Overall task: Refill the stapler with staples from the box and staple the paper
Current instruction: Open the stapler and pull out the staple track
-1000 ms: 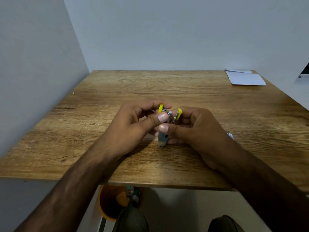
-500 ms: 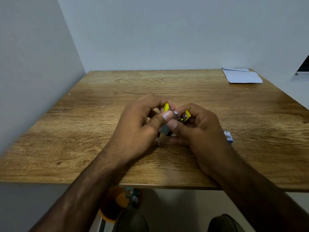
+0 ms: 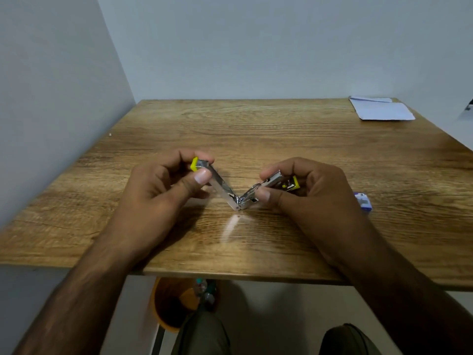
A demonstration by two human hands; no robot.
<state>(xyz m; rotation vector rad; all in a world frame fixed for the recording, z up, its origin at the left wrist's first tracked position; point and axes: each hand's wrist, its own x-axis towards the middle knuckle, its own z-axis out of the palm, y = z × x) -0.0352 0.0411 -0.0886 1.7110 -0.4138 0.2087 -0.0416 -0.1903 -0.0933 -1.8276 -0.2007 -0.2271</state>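
The stapler point(image 3: 225, 187) is spread open in a V over the near middle of the worktop point(image 3: 256, 129), hinge lowest. The left hand point(image 3: 158, 190) pinches the yellow-tipped arm and the right hand point(image 3: 312, 190) grips the other half. It appears light, rigid and made of slick metal, so hold it by the sides, clear of the hinge.
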